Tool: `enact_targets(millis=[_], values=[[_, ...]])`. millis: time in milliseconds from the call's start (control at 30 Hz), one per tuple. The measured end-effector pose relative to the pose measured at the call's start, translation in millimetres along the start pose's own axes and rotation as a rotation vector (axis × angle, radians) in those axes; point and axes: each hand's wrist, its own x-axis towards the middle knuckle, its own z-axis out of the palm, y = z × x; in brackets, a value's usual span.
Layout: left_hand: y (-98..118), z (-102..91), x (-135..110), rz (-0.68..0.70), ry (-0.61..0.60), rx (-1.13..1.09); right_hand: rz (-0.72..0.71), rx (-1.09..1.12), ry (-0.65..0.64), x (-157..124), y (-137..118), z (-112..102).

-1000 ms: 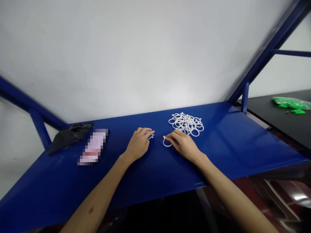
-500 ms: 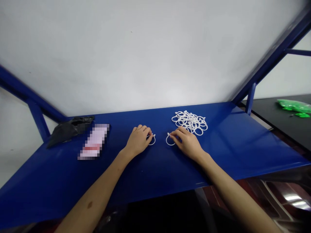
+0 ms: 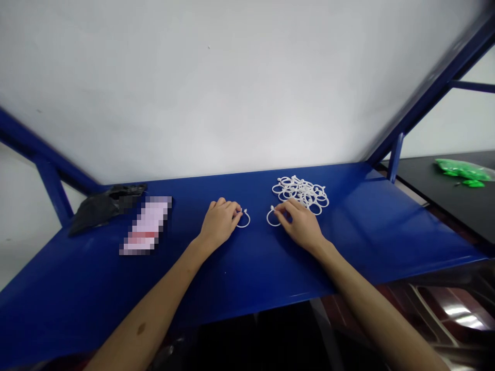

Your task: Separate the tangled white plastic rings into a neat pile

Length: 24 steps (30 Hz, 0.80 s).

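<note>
My left hand (image 3: pixel 219 222) is closed, thumb and fingertips pinching a white plastic shower curtain ring (image 3: pixel 249 220) near its top. A small knob stands up on that ring, with what looks like a narrow gap beside it. Across from it, my right hand (image 3: pixel 299 224) pinches a second white shower curtain ring (image 3: pixel 267 218), its knob also near the fingertips. The two rings are apart, and the fingers hide part of each. Just behind my right hand lies a loose pile of several similar white rings (image 3: pixel 316 208).
The blue table (image 3: pixel 240 278) meets a pale wall behind. A black plastic bag (image 3: pixel 95 208) and a pixelated pink-white flat object (image 3: pixel 149 221) lie on the left. Blue frame bars rise at both sides. On a black surface at right is a bag of green items (image 3: pixel 462 169).
Both hands keep their pinch on the rings. The left ring shows slightly more beyond the fingers, and the right ring is a little farther right. The whole view has shifted slightly.
</note>
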Motion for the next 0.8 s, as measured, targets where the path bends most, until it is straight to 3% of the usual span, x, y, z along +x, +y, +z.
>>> enact_targets(millis=[167, 333, 567, 667, 800], values=[[1.2, -1.4, -0.2, -0.021, 0.011, 0.016, 0.092, -0.005, 0.157, 11.4, 11.8, -16.7], [4.1, -1.5, 0.5, -0.032, 0.023, 0.056, 0.255, -0.059, 0.359, 33.5, 53.7, -31.6], [0.9, 5.9, -2.0, -0.033, 0.064, 0.132, 0.385, -0.068, 0.234, 35.8, 108.4, -35.0], [1.3, 5.0, -1.8, -0.028, 0.058, 0.116, 0.330, -0.123, 0.283, 28.1, 105.8, -34.5], [6.8, 0.6, 0.1, -0.034, 0.065, 0.023, 0.155, -0.101, 0.239, 24.8, 70.3, -19.0]])
